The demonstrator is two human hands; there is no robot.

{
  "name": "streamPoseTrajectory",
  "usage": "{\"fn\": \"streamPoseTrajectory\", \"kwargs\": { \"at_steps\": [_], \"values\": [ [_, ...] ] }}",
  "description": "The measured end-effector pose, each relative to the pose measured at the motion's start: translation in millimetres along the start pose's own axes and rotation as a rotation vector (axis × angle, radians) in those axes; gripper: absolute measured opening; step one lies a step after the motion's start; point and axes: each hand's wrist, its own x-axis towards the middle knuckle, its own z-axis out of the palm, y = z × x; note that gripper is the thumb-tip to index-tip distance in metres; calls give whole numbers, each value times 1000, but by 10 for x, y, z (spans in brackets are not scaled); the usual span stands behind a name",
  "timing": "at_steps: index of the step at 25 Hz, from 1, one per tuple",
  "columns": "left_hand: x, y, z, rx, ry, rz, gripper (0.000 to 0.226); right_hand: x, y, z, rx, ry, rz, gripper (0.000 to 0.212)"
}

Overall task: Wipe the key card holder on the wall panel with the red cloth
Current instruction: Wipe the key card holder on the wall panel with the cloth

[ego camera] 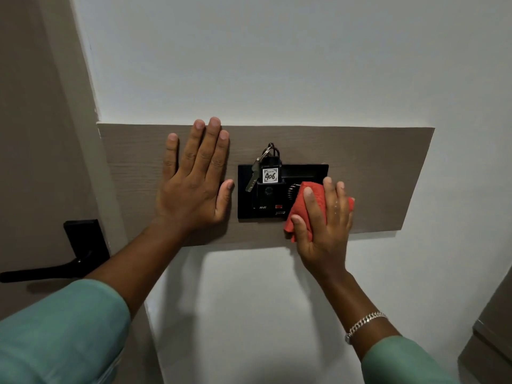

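A black key card holder (267, 199) sits in a black plate (245, 189) on the brown wood wall panel (374, 167). A tag marked 406 (270, 175) stands in its slot, with a metal key (253, 178) hanging from a ring. My right hand (324, 217) presses a bunched red cloth (297, 214) against the right part of the plate, beside a ribbed black knob (293, 191). My left hand (198, 178) lies flat on the panel just left of the plate, fingers spread and holding nothing.
A black door handle (55, 268) on its plate (83, 236) sticks out from the brown door at the left. White wall (277, 65) surrounds the panel. A brown furniture edge (496, 322) shows at the lower right.
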Motion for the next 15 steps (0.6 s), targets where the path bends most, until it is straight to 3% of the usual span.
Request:
{"fn": "streamPoseTrajectory", "kwargs": {
  "at_steps": [3, 7, 10, 13, 15],
  "values": [
    [3, 0, -5, 8, 6, 0, 74, -86, 116, -70, 50, 25, 125, 47],
    [-6, -3, -10, -13, -5, -4, 74, 149, 90, -199, 226, 240, 400, 44],
    [-10, 7, -7, -15, -6, -6, 74, 375, -171, -227, 326, 369, 237, 45],
    [3, -17, -18, -43, -23, -3, 75, 436, -720, -45, 247, 203, -56, 46],
    [5, -25, -14, -46, -20, -5, 74, 335, -837, 62, 121, 120, -126, 45]
  ]
}}
